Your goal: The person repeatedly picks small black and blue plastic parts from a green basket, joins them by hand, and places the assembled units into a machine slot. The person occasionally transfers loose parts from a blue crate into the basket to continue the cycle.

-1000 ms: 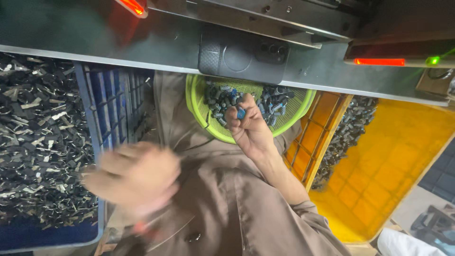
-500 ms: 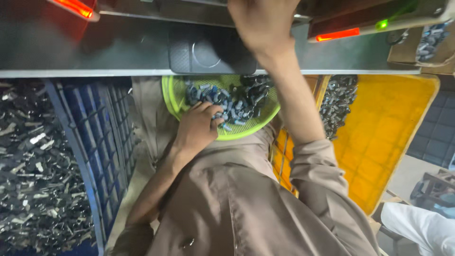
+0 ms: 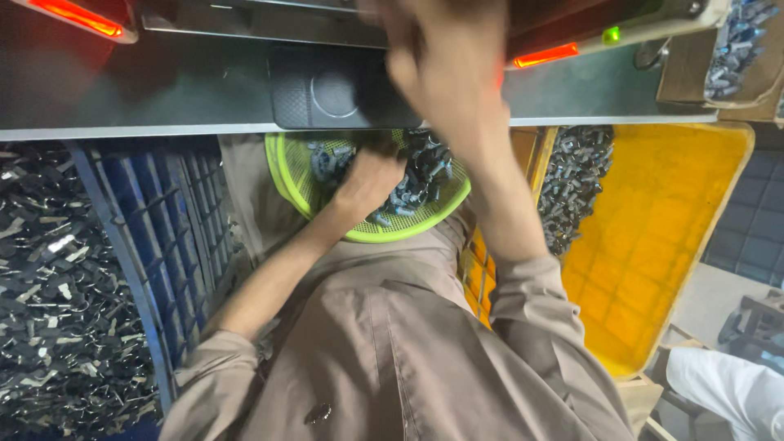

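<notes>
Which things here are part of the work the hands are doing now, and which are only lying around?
In use:
- left hand, reaching into the green basket
- small dark parts in that basket
- right hand, raised toward the machine ledge, blurred

Lying about:
- blue crate of dark metal pieces
- yellow crate with dark parts

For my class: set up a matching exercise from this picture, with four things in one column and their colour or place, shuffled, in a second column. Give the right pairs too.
1. round basket
2. crate on the left
3. crate on the right
4. left hand

a. yellow
b. reaching into the small dark parts
c. lime green
d. blue

Pairs: 1-c, 2-d, 3-a, 4-b
</notes>
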Demonstrator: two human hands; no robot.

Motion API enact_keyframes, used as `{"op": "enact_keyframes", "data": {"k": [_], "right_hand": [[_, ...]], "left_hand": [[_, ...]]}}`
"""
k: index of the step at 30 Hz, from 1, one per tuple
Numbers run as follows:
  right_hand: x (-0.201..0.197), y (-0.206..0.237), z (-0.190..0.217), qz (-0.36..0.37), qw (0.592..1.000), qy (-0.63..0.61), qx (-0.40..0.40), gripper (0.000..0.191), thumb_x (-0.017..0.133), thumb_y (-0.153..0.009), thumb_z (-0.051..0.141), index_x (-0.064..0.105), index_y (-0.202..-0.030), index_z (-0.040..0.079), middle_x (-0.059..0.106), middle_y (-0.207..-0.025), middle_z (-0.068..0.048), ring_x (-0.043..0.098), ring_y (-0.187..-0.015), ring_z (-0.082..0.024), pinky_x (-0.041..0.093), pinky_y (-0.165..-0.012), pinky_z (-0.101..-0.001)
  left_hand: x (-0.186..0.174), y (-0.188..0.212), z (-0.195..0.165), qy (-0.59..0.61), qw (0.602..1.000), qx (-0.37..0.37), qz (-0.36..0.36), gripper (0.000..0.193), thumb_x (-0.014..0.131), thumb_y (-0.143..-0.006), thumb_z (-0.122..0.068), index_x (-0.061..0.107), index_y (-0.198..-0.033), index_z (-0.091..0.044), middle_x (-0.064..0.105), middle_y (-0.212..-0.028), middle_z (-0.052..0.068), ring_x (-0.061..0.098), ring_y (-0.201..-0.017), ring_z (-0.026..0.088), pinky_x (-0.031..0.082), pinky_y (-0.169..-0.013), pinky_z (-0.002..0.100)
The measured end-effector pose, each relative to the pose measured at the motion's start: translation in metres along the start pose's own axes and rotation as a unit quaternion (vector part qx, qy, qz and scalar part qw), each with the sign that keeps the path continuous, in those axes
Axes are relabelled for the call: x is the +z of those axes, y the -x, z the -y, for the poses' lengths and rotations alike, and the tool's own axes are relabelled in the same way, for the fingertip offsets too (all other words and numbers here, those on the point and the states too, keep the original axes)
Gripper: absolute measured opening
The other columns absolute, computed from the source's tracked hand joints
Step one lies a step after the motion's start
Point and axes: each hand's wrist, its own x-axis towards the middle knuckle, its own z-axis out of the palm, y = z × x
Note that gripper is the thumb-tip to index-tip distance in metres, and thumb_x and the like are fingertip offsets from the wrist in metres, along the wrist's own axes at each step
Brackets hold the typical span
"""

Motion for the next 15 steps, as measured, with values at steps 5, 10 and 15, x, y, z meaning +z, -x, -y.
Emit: {"op": "enact_keyframes", "data": {"k": [5, 10, 15], "right_hand": [[-0.012, 0.104, 0.033, -0.058, 0.974, -0.208, 0.074, 0.015, 0.072, -0.092, -0.009, 0.064, -0.087, 0.003, 0.075, -0.091, -0.012, 0.075, -0.09, -0.023, 0.06, -0.082, -0.0307], [0.021, 0.193, 0.07, -0.02, 0.718, -0.45, 0.53, 0.021, 0.063, -0.091, -0.01, 0.065, -0.106, 0.004, 0.074, -0.105, -0.009, 0.072, -0.096, -0.014, 0.059, -0.085, -0.0264], [0.042, 0.201, 0.083, -0.049, 0.614, -0.627, 0.477, 0.024, 0.062, -0.09, -0.02, 0.065, -0.106, -0.002, 0.068, -0.112, -0.01, 0.065, -0.099, -0.015, 0.052, -0.081, -0.0252]], "left_hand": [[-0.009, 0.04, 0.006, 0.044, 0.996, -0.037, -0.066, 0.011, 0.066, -0.083, -0.01, 0.07, -0.093, -0.011, 0.069, -0.095, 0.005, 0.064, -0.104, 0.023, 0.052, -0.087, 0.04], [-0.049, 0.089, 0.013, 0.446, 0.885, -0.118, -0.066, 0.02, 0.072, -0.083, 0.002, 0.072, -0.099, -0.011, 0.069, -0.116, -0.002, 0.058, -0.121, 0.024, 0.046, -0.102, 0.036], [-0.066, 0.081, 0.011, 0.472, 0.849, -0.123, -0.203, 0.026, 0.072, -0.072, 0.007, 0.078, -0.086, -0.014, 0.062, -0.135, 0.0, 0.047, -0.125, 0.027, 0.038, -0.111, 0.04]]}}
